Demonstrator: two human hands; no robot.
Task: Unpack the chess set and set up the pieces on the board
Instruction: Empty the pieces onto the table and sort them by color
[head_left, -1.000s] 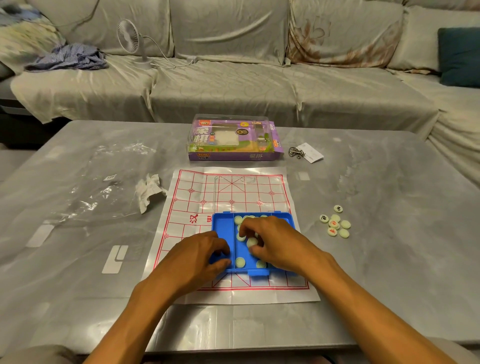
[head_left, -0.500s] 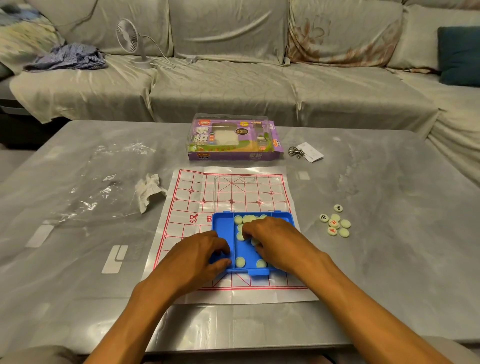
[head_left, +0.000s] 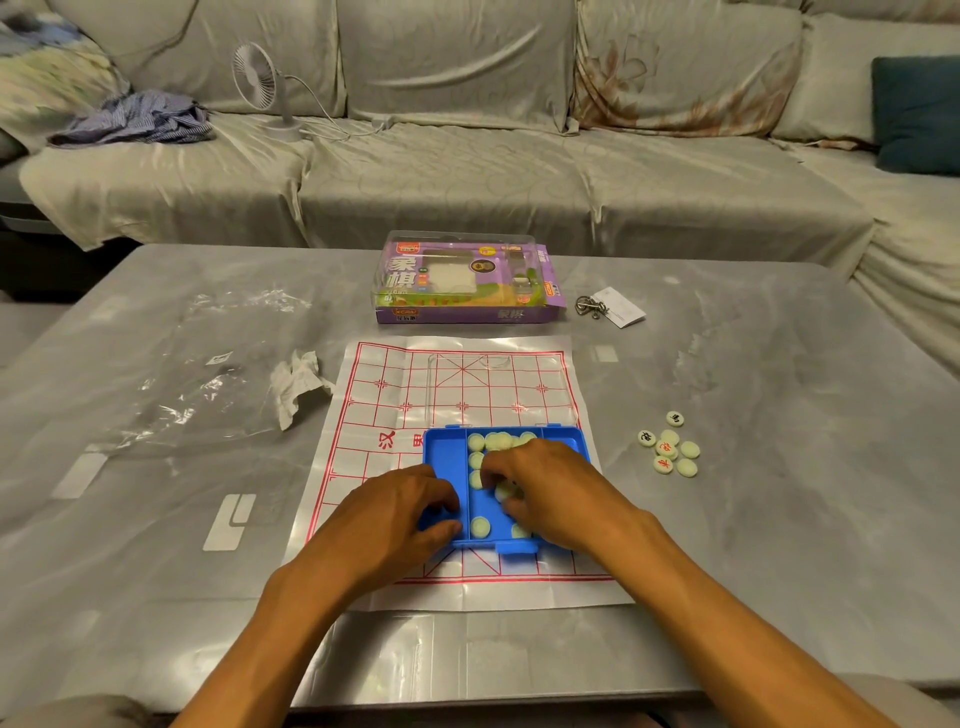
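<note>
A paper board (head_left: 395, 379) with red grid lines lies flat on the grey table. On its near half sits a blue plastic tray (head_left: 444, 457) holding several pale round pieces (head_left: 480, 526). My left hand (head_left: 395, 514) grips the tray's left near corner, thumb on the front rim. My right hand (head_left: 550, 493) reaches into the tray with curled fingers pinching pieces there; what lies under the palm is hidden. A small pile of pieces (head_left: 670, 449) lies on the table to the right of the board, some showing red or black characters.
The purple chess box (head_left: 467, 283) stands behind the board. A clear plastic lid (head_left: 498, 384) lies on the board's far half. Crumpled paper (head_left: 298, 387) and clear wrap (head_left: 208, 374) are at left. A key ring with a tag (head_left: 610, 306) lies at right. A sofa stands beyond the table.
My right hand's fingers have shifted slightly toward me inside the tray, curling over pieces. The left hand and the tray have stayed put.
</note>
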